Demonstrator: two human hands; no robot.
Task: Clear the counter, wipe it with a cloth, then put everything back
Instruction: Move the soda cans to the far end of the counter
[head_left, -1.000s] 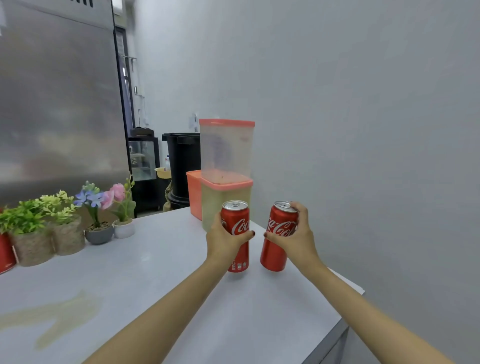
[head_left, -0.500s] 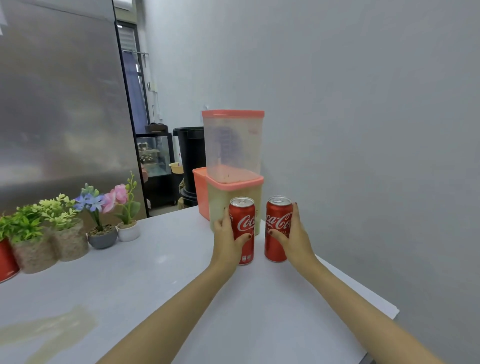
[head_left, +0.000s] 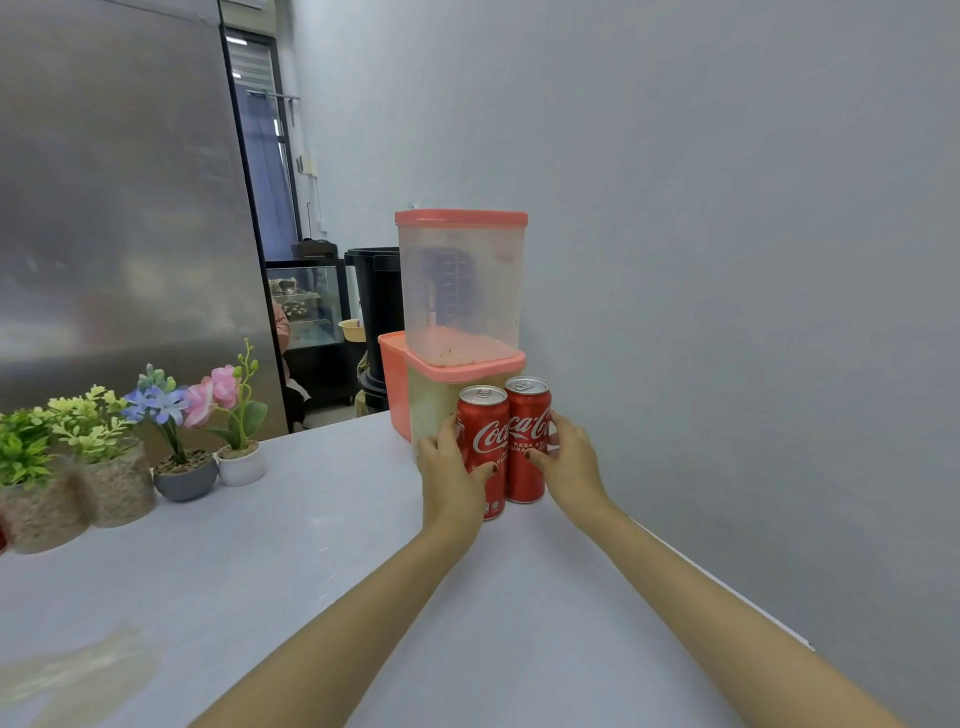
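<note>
Two red cola cans stand side by side on the white counter (head_left: 291, 561), touching each other, right in front of the stacked pink-lidded containers. My left hand (head_left: 449, 475) grips the left can (head_left: 485, 441). My right hand (head_left: 569, 462) grips the right can (head_left: 527, 434), which stands slightly further back, close to the grey wall. Both cans are upright with their bases on the counter.
A clear tall container (head_left: 462, 286) sits on a lower one (head_left: 436, 395), with a pink box (head_left: 392, 379) behind. Several small potted plants (head_left: 182, 431) line the counter's left back edge. A pale smear (head_left: 72, 675) marks the near left. The wall is at the right.
Both hands have carried the cans further back and set them close together against the containers; the right can was tilted and lifted before, now both stand upright.
</note>
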